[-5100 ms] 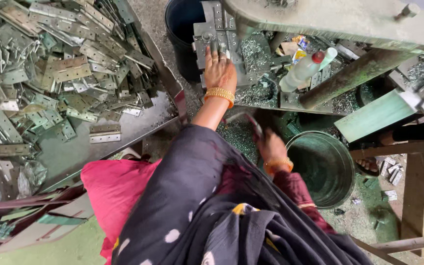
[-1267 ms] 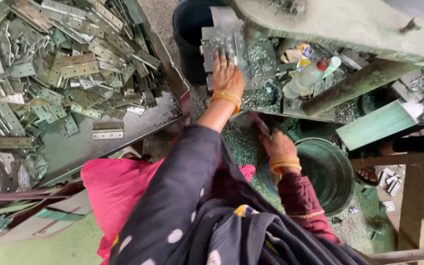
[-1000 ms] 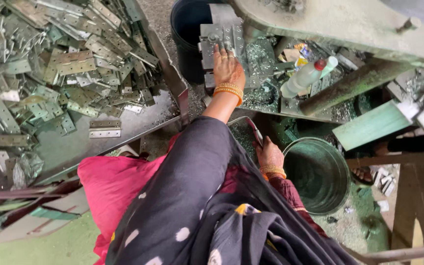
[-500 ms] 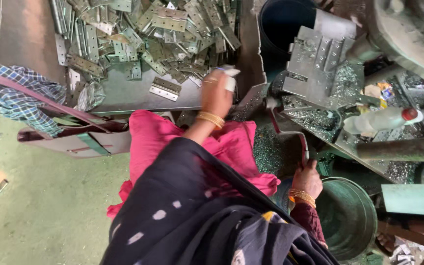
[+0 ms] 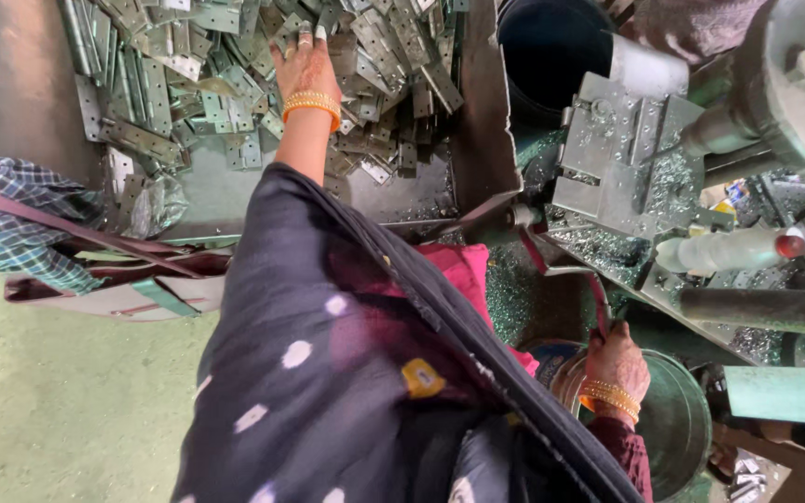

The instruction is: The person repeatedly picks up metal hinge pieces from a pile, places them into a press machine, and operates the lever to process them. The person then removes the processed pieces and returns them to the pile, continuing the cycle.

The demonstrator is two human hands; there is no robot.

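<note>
A cluttered metal workshop seen from above, green floor below. Nearest, the right hand (image 5: 615, 361) is closed around a red lever (image 5: 598, 303) beside a green bucket (image 5: 677, 424). Farther off, the left hand (image 5: 306, 63) rests flat, fingers spread, on a tray (image 5: 402, 200) heaped with metal hinges (image 5: 156, 79).

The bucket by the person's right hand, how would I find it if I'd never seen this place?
Start at the big grey machine on the right and go down past the bottle lying on its bench. Below it, beside the right hand, stands a round green metal bucket; the darker tub sits far up top.
</note>
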